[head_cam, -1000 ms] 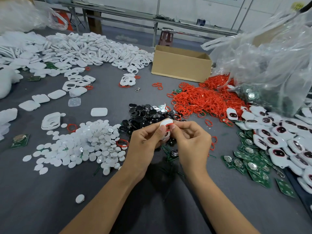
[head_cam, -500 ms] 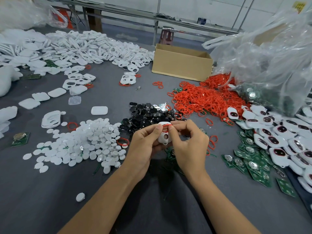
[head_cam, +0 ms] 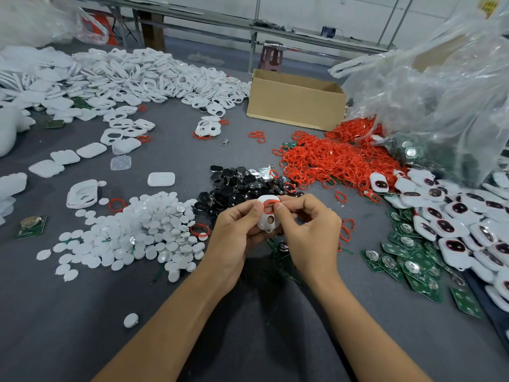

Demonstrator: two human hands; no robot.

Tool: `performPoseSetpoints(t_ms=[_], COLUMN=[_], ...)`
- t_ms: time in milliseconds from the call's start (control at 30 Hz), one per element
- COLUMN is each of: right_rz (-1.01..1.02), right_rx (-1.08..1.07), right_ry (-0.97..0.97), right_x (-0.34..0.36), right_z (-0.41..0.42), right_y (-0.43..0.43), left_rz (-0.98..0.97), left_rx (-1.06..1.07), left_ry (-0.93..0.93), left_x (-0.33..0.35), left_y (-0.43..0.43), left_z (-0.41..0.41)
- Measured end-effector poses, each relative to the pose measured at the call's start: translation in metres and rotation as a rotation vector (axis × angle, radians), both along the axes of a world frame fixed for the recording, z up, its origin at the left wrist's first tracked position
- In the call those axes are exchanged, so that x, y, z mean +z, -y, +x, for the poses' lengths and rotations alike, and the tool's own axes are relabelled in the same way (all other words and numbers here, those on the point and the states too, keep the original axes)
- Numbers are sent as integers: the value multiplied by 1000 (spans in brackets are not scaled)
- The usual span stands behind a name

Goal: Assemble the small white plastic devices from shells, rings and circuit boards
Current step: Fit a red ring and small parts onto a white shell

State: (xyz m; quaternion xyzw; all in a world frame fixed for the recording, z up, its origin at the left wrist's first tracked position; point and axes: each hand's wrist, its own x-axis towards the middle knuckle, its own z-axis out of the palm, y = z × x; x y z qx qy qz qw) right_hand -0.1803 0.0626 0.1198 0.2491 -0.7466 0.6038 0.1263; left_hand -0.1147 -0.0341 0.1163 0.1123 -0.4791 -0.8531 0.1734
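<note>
My left hand grips a small white shell in front of me above the grey table. A red ring lies on the shell's upper part. My right hand pinches that ring against the shell with thumb and forefinger. A heap of red rings lies just beyond, to the right. Green circuit boards and white shells fitted with rings spread at the right. A large pile of white shell halves covers the far left.
White round discs are heaped left of my hands, black parts right behind them. A cardboard box stands at the back. A big clear plastic bag fills the upper right. One loose board sits far left.
The shell has turned so its flat face with the hole shows toward me, and both hands have dropped slightly nearer. The ring now sits on the shell's top.
</note>
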Motion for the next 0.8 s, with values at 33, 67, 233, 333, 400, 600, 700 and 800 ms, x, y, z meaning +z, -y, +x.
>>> performPoseSetpoints(t_ms=[33, 67, 233, 333, 400, 600, 700, 800], right_rz=[7, 13, 29, 29, 30, 54, -68, -231], right_rx=[-5, -9, -15, 0, 25, 88, 240, 444], right_ry=[-9, -18, -34, -25, -10, 28, 274, 560], right_x=[0, 0, -1, -1, -1, 0, 4, 8], right_z=[0, 0, 0, 0, -1, -4, -8, -13], right_y=[0, 0, 0, 0, -1, -3, -4, -9], left_rz=[-5, -12, -86, -131, -156, -322, -407, -466], left_rx=[-5, -7, 36, 59, 66, 103, 123, 158], left_ry=[-6, -12, -43, -40, -36, -18, -14, -8], left_x=[0, 0, -2, -3, -3, -3, -2, -3], left_y=[0, -1, -3, -3, -3, -3, -1, 2], left_z=[0, 0, 0, -1, -1, 2, 2, 2])
